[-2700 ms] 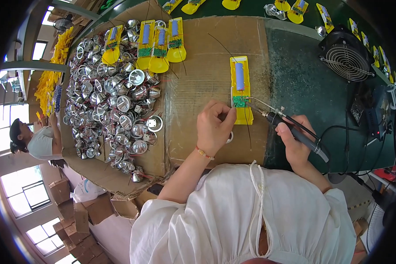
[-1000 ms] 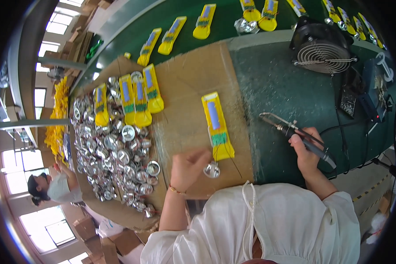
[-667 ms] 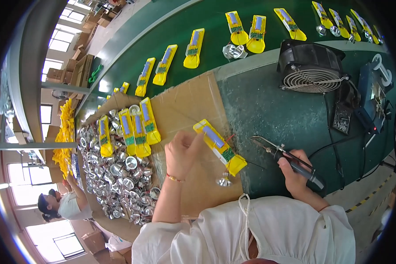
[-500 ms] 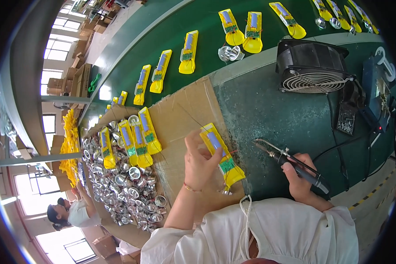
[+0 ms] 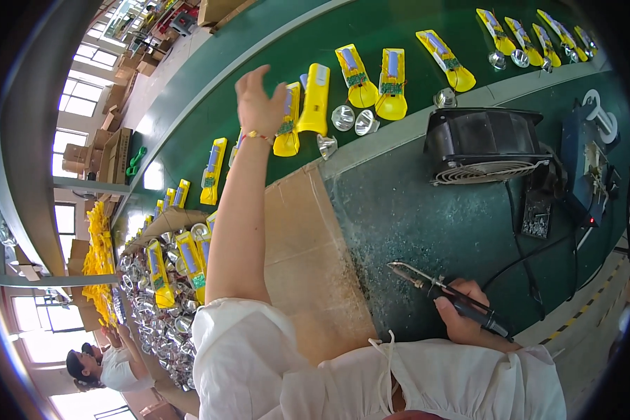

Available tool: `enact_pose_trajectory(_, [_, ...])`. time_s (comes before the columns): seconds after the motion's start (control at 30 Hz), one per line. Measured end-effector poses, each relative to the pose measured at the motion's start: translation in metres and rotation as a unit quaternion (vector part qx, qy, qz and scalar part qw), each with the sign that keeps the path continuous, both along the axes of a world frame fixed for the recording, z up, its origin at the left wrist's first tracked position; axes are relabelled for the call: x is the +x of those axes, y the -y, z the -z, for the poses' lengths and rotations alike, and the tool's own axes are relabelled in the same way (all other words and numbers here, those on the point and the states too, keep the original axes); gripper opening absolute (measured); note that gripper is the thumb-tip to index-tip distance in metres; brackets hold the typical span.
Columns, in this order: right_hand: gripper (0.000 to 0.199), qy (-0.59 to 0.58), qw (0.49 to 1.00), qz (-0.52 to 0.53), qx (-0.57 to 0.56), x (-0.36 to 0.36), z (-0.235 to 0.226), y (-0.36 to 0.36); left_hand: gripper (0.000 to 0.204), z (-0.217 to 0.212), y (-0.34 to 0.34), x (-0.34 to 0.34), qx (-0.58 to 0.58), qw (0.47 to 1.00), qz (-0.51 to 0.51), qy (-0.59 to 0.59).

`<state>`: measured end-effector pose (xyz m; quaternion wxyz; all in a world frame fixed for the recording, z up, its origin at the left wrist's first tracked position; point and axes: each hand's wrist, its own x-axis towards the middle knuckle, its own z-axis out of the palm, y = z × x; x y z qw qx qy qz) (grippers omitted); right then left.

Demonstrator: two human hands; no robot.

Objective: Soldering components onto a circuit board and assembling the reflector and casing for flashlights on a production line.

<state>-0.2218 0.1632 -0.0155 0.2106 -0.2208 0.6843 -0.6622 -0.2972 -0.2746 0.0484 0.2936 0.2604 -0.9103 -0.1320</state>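
My left hand (image 5: 260, 105) is stretched out over the green belt (image 5: 420, 98), fingers spread and nothing in them. Just right of its thumb is a yellow flashlight shell (image 5: 316, 98), smooth outer side showing, with a silver reflector cup (image 5: 327, 145) at its lower end. Partly behind the hand lies an open yellow shell (image 5: 288, 140) with a battery and green circuit board. Low on the right, my right hand (image 5: 463, 308) is closed around a soldering iron (image 5: 462, 304), its tip pointing up and left over the green worktop (image 5: 399, 210).
More open yellow shells (image 5: 392, 84) line the belt. A black fan (image 5: 483, 143) and a blue soldering station (image 5: 586, 168) stand right. Cardboard (image 5: 301, 238) covers the worktop's left part, beside piled silver reflectors (image 5: 168, 329). Another person (image 5: 115, 364) is at far left.
My left hand has gone from the cardboard up and away to the belt. The yellow shell it held has left the cardboard. My right hand keeps the soldering iron, and the view has shifted slightly.
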Motion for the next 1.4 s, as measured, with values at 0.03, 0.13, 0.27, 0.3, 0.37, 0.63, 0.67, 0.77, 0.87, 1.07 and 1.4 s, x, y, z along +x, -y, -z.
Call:
enact_pose_trajectory(0.03, [0.021,-0.017,1.0,0.0,-0.017,0.0,0.001,0.0,0.048,0.003,0.005,0.005,0.004,0.999,-0.042,-0.004])
enact_pose_trajectory(0.13, [0.02,-0.027,0.999,-0.022,-0.015,-0.003,0.0,0.0,0.052,0.018,0.011,0.026,-0.003,0.997,0.045,0.063])
enact_pose_trajectory(0.27, [0.019,-0.009,0.999,-0.015,-0.035,0.004,0.008,0.002,0.053,0.044,-0.005,0.054,0.095,0.982,0.108,0.125])
enact_pose_trajectory(0.3, [0.018,-0.003,1.0,-0.008,-0.016,0.004,0.008,0.0,0.053,0.041,-0.015,0.057,0.147,0.975,0.09,0.139])
enact_pose_trajectory(0.37, [0.017,-0.004,1.0,0.009,-0.004,0.005,0.009,0.001,0.054,0.033,-0.03,0.071,0.197,0.969,0.042,0.144])
enact_pose_trajectory(0.63, [0.016,-0.009,1.0,-0.002,-0.014,0.003,0.002,0.003,0.032,-0.035,-0.091,0.189,0.175,0.954,-0.01,0.244])
enact_pose_trajectory(0.67, [0.017,-0.025,1.0,-0.001,-0.008,0.001,0.002,0.003,0.033,-0.043,-0.087,0.19,0.098,0.976,0.03,0.191])
enact_pose_trajectory(0.77, [0.017,-0.04,0.999,-0.009,-0.006,0.002,0.002,0.002,0.039,-0.068,-0.06,0.134,0.139,0.984,0.015,0.106])
enact_pose_trajectory(0.87, [0.018,-0.039,0.999,-0.015,0.003,0.001,-0.002,0.002,0.055,-0.06,-0.035,0.043,0.154,0.981,0.022,0.12])
enact_pose_trajectory(1.07, [0.022,-0.015,0.999,0.016,-0.034,0.006,0.005,0.005,0.081,0.023,-0.002,-0.077,0.257,0.949,-0.109,0.148])
enact_pose_trajectory(1.4, [0.023,-0.027,0.995,0.047,-0.088,0.001,0.012,0.009,0.042,0.033,0.0,-0.097,0.0,0.983,-0.081,0.165])
